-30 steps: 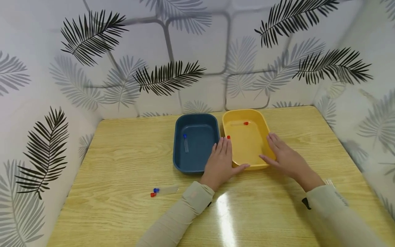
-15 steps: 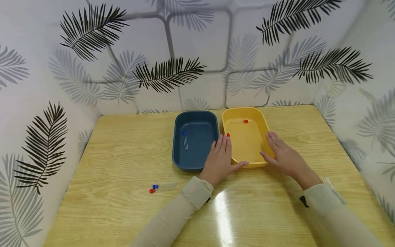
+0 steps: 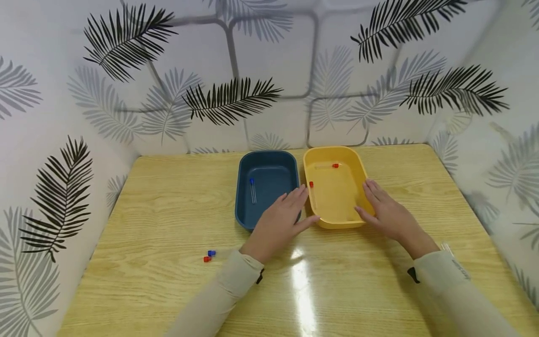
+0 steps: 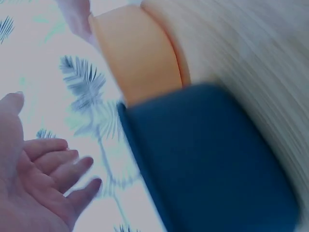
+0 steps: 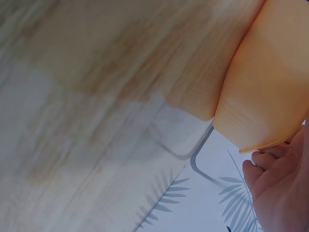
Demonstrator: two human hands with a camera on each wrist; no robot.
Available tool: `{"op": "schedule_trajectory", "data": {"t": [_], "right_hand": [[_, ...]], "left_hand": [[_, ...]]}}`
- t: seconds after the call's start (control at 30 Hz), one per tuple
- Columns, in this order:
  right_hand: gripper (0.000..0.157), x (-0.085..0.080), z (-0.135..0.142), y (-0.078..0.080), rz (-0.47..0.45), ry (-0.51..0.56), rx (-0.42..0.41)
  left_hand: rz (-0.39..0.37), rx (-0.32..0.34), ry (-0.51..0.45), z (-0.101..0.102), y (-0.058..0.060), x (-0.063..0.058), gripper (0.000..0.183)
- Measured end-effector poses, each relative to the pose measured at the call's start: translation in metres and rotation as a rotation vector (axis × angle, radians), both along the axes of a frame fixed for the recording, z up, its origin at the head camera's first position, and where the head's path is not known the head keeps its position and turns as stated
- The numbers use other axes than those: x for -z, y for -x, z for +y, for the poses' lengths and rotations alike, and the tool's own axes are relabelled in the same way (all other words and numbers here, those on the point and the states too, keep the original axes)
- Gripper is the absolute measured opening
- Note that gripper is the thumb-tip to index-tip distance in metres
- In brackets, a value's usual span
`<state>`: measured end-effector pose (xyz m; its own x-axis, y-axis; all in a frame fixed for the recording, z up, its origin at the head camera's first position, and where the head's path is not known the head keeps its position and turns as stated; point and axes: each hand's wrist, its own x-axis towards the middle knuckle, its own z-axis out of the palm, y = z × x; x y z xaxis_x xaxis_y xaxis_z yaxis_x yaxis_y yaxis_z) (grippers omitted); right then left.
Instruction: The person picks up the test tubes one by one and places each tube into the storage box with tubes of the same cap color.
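Observation:
In the head view my left hand [image 3: 275, 224] reaches over the near right part of a dark blue tray [image 3: 269, 182], fingers straight and thumb spread toward the yellow tray [image 3: 337, 199]. The left wrist view shows that hand [image 4: 53, 183] holding nothing. My right hand [image 3: 393, 217] lies along the yellow tray's right side, fingers extended at the rim and thumb apart; the right wrist view has its fingertips [image 5: 263, 157] right at the rim. One blue-capped test tube [image 3: 253, 191] lies in the blue tray. Two red-capped tubes, including one at the left wall [image 3: 312, 192], lie in the yellow one.
Left of the blue tray, a blue cap [image 3: 212, 253] and a red cap [image 3: 207, 259] show on the wooden table [image 3: 160, 210]; the left sleeve hides part of their tubes. Clear tube ends [image 3: 447, 248] peek out beside the right sleeve. A leaf-patterned wall [image 3: 269, 121] stands behind.
My left hand has drawn away leftward from the yellow tray's left edge, uncovering the red-capped tube there. The right hand has stayed at the tray's right side.

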<state>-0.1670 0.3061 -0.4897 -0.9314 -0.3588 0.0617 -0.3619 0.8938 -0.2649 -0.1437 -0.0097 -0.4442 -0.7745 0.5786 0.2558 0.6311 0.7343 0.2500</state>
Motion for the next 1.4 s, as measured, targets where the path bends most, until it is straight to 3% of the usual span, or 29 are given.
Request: {"op": "schedule_trajectory", "data": {"t": [0.07,0.17,0.37,0.47,0.63,0.73,0.8,0.93,1.1,1.4], "right_hand": [[0.076,0.000,0.000,0.000,-0.004,0.003,0.001],[0.076,-0.001,0.000,-0.001,-0.010,0.011,0.003],[0.076,-0.003,0.001,-0.002,-0.007,0.020,0.004],[0.075,-0.002,0.000,-0.001,-0.002,0.023,0.003],[0.074,-0.002,-0.002,0.001,0.003,0.024,0.004],[0.074,-0.002,-0.002,0.001,-0.004,0.027,0.005],[0.073,-0.002,-0.001,0.001,-0.006,0.024,0.009],[0.073,-0.003,0.000,0.000,-0.006,0.020,0.015],[0.073,-0.004,0.000,0.000,-0.007,0.025,0.014],[0.074,0.000,0.002,-0.001,0.011,0.025,0.007]], "left_hand": [[-0.001,0.003,-0.072,-0.020,-0.006,-0.007,0.069],[0.061,-0.007,-0.134,-0.051,-0.013,-0.013,0.061],[0.208,-0.014,-0.158,-0.109,-0.026,-0.013,0.051],[0.211,-0.076,-0.192,-0.136,-0.034,-0.007,0.046],[0.186,-0.261,-0.228,-0.177,-0.046,0.008,0.031],[0.124,-0.333,-0.201,-0.193,-0.052,0.016,0.024],[0.071,-0.343,-0.172,-0.198,-0.055,0.021,0.022],[0.017,-0.263,-0.130,-0.199,-0.059,0.031,0.018],[0.044,-0.121,-0.134,-0.191,-0.063,0.042,0.024],[0.007,-0.028,-0.123,-0.181,-0.065,0.057,0.018]]}}
